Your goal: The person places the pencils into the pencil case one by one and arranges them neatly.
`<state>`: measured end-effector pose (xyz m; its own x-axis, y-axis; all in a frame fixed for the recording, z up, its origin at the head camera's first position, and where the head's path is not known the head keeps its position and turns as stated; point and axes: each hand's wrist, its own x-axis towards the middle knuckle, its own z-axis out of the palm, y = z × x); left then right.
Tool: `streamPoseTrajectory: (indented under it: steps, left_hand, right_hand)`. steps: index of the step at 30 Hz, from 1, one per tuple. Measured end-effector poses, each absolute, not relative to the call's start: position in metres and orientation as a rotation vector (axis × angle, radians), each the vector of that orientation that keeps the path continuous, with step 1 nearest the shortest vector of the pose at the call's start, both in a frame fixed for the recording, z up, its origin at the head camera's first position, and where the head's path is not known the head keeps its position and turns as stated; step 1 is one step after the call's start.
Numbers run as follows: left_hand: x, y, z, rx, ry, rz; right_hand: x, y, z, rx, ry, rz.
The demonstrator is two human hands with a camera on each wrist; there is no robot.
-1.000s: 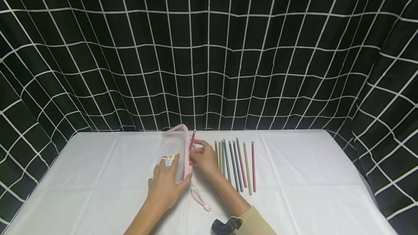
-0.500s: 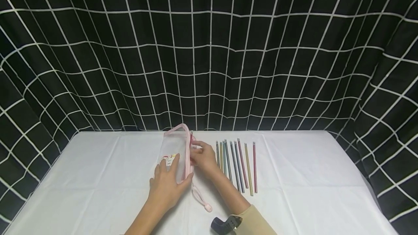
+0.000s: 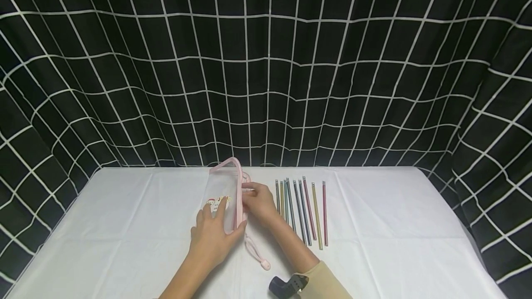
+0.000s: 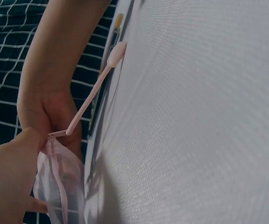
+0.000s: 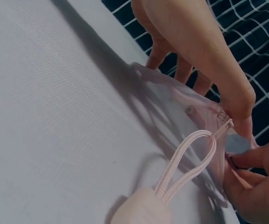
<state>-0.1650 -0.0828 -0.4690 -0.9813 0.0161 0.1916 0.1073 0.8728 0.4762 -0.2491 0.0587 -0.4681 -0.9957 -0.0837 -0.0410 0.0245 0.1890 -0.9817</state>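
A translucent mesh pencil pouch with pink edging stands on the white cloth, its zipped side open toward the right. My left hand holds it from the left, fingers spread over the printed cartoon patch and thumb at the pink edge. At the opening, my right hand grips the pouch's far lip, its curled fingertips partly hidden behind the edging. In the right wrist view, the end of a reddish pencil shows through the mesh. A pink cord pull hangs from the zipper onto the cloth.
Several metallic-coloured pencils lie side by side just right of my right forearm. A dark wrist device sits at the right sleeve. Behind the table's far edge hangs a black curtain with a white grid.
The red pencil, sticking up out of the pouch beside my right fingers, has slid down inside until its top no longer shows above the opening. My left hand stays in place.
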Motion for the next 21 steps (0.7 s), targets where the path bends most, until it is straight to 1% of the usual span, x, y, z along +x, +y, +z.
streamPoseTrajectory:
  steps: [21]
  left_hand:
    - [-0.1646,-0.0833,-0.4700,-0.092,-2.815,-0.727]
  right_hand:
    - [-0.2470,0.0598,-0.4614,-0.028,2.292,-1.951]
